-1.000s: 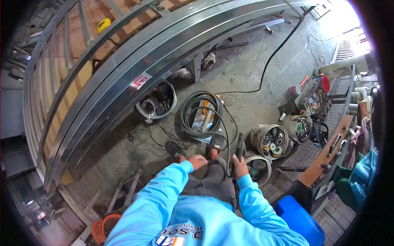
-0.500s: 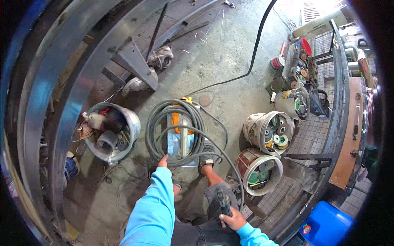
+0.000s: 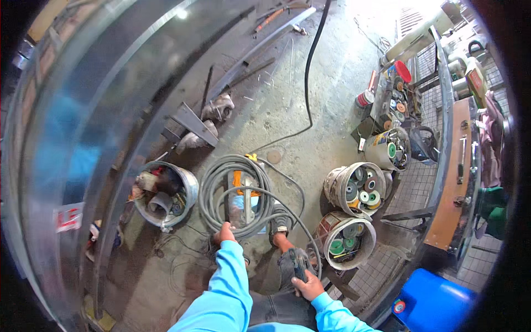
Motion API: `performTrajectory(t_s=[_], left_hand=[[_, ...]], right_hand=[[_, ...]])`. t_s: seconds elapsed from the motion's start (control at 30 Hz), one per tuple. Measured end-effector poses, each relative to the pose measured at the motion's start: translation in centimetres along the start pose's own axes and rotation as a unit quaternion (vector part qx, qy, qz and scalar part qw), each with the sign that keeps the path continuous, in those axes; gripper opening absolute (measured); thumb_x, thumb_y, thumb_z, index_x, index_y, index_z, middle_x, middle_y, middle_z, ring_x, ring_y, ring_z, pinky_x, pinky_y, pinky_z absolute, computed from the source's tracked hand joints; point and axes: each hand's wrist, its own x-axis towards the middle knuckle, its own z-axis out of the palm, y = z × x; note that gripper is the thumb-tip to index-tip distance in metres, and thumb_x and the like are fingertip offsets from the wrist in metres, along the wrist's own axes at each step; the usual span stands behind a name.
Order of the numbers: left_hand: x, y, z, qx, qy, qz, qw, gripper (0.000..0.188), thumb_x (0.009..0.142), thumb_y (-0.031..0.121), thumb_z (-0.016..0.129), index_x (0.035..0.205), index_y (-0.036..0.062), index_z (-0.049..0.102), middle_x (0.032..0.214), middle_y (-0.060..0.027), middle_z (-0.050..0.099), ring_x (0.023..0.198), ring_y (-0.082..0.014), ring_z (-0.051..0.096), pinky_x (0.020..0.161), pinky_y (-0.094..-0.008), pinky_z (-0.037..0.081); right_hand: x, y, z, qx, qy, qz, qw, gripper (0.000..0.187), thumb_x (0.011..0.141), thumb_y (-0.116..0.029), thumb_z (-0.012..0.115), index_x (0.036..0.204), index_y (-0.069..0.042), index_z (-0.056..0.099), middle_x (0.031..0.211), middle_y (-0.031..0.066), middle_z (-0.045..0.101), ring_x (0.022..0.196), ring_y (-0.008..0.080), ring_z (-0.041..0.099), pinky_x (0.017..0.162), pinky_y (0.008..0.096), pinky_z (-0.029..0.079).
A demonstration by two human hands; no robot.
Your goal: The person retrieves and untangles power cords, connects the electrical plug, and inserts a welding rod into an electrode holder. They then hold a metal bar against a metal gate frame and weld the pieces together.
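My left hand (image 3: 225, 233) closes on the near edge of a thick coil of grey cable (image 3: 206, 191). Inside the loops shows a box-shaped machine (image 3: 236, 203) with an orange part and a pale handle; the coil hides much of it. In my right hand (image 3: 308, 286) is a black welding electrode holder (image 3: 300, 262), held upright above my leg. A strand of the cable runs from the coil toward that hand. My right shoe (image 3: 280, 216) stands against the coil's right side.
Left of the coil stands a bucket of scrap (image 3: 193, 193). On the right are two buckets of grinding discs (image 3: 335, 185) (image 3: 371, 243) and a blue jerrycan (image 3: 437, 301). Curved steel beams (image 3: 133, 160) rise at left. A black cable (image 3: 307, 83) crosses the floor.
The view has turned, so the buckets and beams appear shifted. My left hand stays at the coil's near edge, and my right hand still holds the electrode holder, with little change of grip.
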Motion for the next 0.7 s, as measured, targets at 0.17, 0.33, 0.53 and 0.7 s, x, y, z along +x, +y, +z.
performTrajectory(t_s=[0.17,0.33,0.53,0.7], left_hand=[[-12.1,4.5,2.1,-0.003,-0.098,0.064,0.993,0.029,0.066,0.015,0.072,0.081,-0.0083,0.061,0.074,-0.0119,0.063,0.062,-0.0195,0.058,0.058,-0.0351,0.046],[-24.7,6.0,6.6,0.101,-0.156,0.311,0.932,0.031,0.065,0.015,0.072,0.081,-0.0077,0.061,0.063,-0.008,0.06,0.054,-0.0157,0.056,0.052,-0.0344,0.045],[-44.4,19.0,9.7,0.257,-0.405,0.404,0.779,0.052,0.066,0.02,0.074,0.11,-0.0018,0.058,0.1,-0.0199,0.067,0.093,-0.0298,0.066,0.085,-0.0361,0.05],[-57.7,29.3,16.5,0.207,-0.472,0.565,0.644,0.051,0.066,0.029,0.076,0.108,0.0073,0.057,0.09,-0.0188,0.067,0.084,-0.0329,0.067,0.076,-0.0426,0.053]], right_hand=[[-4.9,-8.7,-3.9,0.042,0.197,-0.158,0.967,0.029,0.085,-0.024,0.068,0.091,0.002,0.056,0.067,0.0086,0.06,0.056,0.0163,0.06,0.056,0.0302,0.049],[-18.9,-25.0,-9.5,0.144,0.263,-0.48,0.824,0.023,0.095,-0.026,0.058,0.097,-0.005,0.049,0.06,0.0033,0.052,0.047,0.0122,0.05,0.044,0.025,0.04],[-30.5,-31.8,-14.1,0.16,0.277,-0.577,0.752,0.028,0.094,-0.032,0.059,0.098,-0.005,0.05,0.065,0.0036,0.052,0.048,0.0115,0.05,0.042,0.0229,0.039],[-35.2,-31.6,-14.6,0.107,0.304,-0.581,0.747,0.034,0.092,-0.034,0.062,0.101,-0.003,0.052,0.066,0.0037,0.053,0.048,0.0109,0.05,0.043,0.0229,0.039]])
